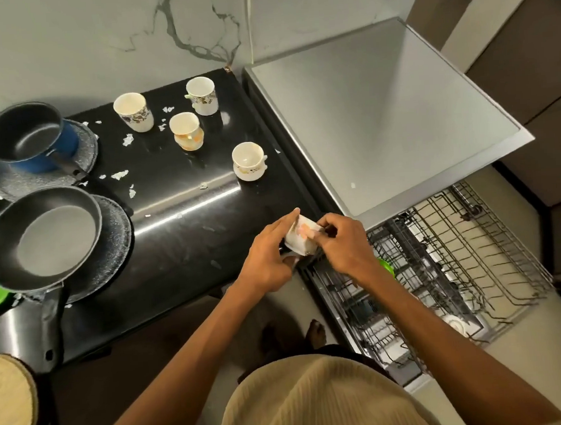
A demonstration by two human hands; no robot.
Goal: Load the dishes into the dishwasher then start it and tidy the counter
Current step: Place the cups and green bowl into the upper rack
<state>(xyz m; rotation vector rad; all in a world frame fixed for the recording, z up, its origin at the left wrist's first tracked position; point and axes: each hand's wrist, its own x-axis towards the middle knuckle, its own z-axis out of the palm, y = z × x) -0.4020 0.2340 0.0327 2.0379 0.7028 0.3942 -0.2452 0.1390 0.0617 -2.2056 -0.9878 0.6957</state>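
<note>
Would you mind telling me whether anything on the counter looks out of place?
Yes: torn white scraps lie scattered over the black counter among the cups, like litter. One small scrap also sits on the steel top.

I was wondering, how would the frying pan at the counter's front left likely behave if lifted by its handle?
The frying pan looks rigid and probably front-heavy, so it may dip. It rests on a speckled plate, which might shift. Its handle overhangs the counter, so a bump could tip it.
</note>
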